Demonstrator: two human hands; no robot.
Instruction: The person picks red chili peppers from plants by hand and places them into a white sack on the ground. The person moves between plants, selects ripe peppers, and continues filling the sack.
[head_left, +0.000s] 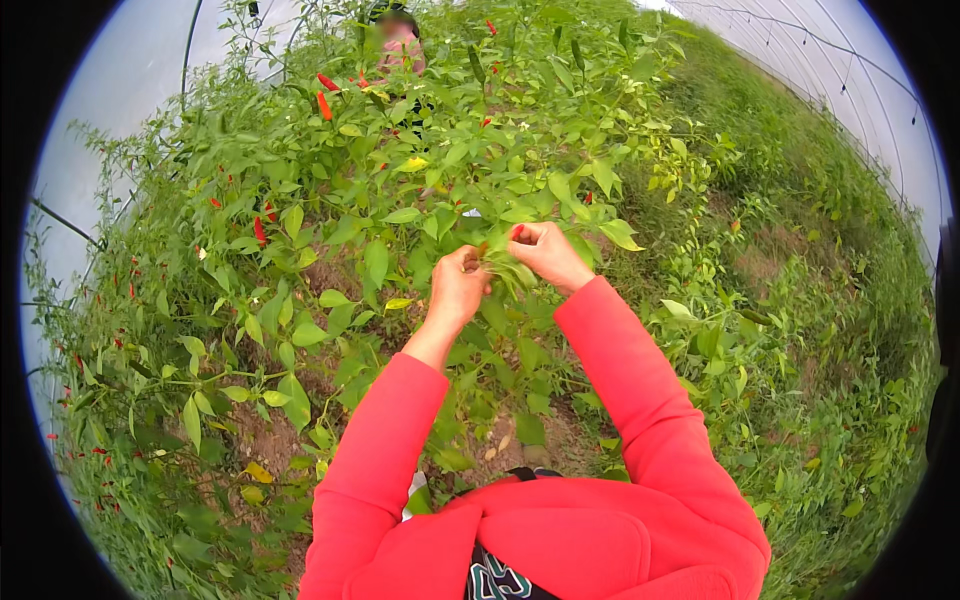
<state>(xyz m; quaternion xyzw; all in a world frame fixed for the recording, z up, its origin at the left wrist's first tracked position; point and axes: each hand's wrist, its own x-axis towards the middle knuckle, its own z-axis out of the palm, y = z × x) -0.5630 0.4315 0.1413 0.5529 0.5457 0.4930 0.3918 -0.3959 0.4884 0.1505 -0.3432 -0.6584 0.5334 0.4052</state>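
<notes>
Both my hands are raised in front of me among chili pepper plants (375, 259). My left hand (459, 285) has its fingers closed on a leafy pepper stem (510, 276), whose green leaves are blurred between the two hands. Just to the right, my right hand (547, 251) pinches something small and red at its fingertips, which looks like a red chili pepper (517, 232). Red chili peppers (324, 106) hang further off at the upper left, and another red chili (259, 230) is left of my hands. Green chili peppers (476, 65) stand upright beyond them.
Another person (401, 49) in pink is behind the plants at the top. Dense greenery (810, 300) grows on the right. Brown soil (517, 446) shows between stems near my feet. Plastic greenhouse walls (112, 105) with curved ribs rise on both sides.
</notes>
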